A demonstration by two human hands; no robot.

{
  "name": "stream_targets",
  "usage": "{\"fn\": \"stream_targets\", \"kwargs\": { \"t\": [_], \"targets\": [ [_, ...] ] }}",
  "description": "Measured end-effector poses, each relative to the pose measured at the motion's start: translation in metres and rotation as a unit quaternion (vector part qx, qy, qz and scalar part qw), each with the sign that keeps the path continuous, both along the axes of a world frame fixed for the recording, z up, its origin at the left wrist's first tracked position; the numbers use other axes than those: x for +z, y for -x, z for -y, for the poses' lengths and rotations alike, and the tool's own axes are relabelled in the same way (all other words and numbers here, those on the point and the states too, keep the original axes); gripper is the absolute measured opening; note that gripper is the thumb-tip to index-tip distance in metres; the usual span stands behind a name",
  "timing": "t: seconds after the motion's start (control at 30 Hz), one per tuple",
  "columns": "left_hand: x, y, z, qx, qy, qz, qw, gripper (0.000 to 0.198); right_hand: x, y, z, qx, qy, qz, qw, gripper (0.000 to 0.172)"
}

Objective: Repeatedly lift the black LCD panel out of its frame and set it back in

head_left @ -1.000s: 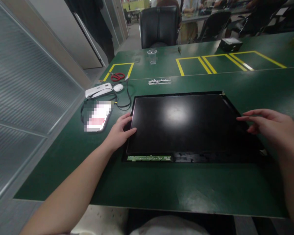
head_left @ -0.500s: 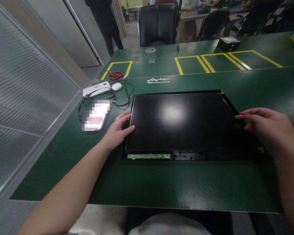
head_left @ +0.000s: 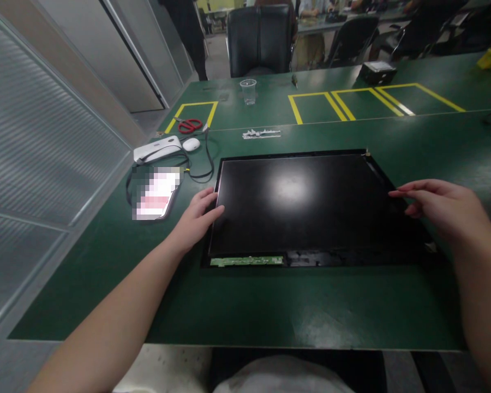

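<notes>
A black LCD panel (head_left: 311, 213) lies flat inside a black frame (head_left: 335, 258) on the green table. A narrow green circuit board (head_left: 246, 261) runs along the front left edge of the frame. My left hand (head_left: 198, 218) grips the panel's left edge, its thumb on the upper face and its fingers at the side. At the opposite edge my right hand (head_left: 437, 204) has its thumb and fingers closed on the panel's right side. The undersides of the fingertips are hidden.
Left of the panel lie a phone (head_left: 157, 194), a white power strip (head_left: 157, 148) with black cable, a white mouse (head_left: 191, 144) and red scissors (head_left: 190, 125). Behind stand a plastic cup (head_left: 249, 91) and a black box (head_left: 377, 72). Torn white scraps (head_left: 261, 134) lie beyond the panel.
Both hands keep their places at the panel's edges. The view has shifted slightly, and the standing person in the background has moved right.
</notes>
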State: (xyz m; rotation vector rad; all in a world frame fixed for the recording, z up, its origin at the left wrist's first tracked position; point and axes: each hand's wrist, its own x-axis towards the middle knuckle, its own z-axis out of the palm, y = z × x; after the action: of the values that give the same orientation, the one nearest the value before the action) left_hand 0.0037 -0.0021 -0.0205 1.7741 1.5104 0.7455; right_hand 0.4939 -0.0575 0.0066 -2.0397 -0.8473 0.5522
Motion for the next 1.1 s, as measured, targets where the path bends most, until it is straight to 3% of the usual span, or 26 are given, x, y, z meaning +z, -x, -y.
{"fn": "stream_targets", "kwargs": {
  "t": [0.53,0.93,1.1],
  "targets": [
    [-0.009,-0.006,-0.005,-0.021,-0.076,-0.138,0.987,0.047,0.005,0.004,0.003,0.001,0.039,0.047,0.998,0.023],
    [-0.008,-0.009,-0.002,-0.028,-0.117,-0.164,0.979,0.044,0.014,0.016,0.005,-0.007,0.034,0.047,0.998,0.023],
    [-0.009,-0.009,-0.001,-0.037,-0.12,-0.166,0.978,0.046,0.009,0.01,0.006,0.004,0.034,0.063,0.997,0.023]
  ]
}}
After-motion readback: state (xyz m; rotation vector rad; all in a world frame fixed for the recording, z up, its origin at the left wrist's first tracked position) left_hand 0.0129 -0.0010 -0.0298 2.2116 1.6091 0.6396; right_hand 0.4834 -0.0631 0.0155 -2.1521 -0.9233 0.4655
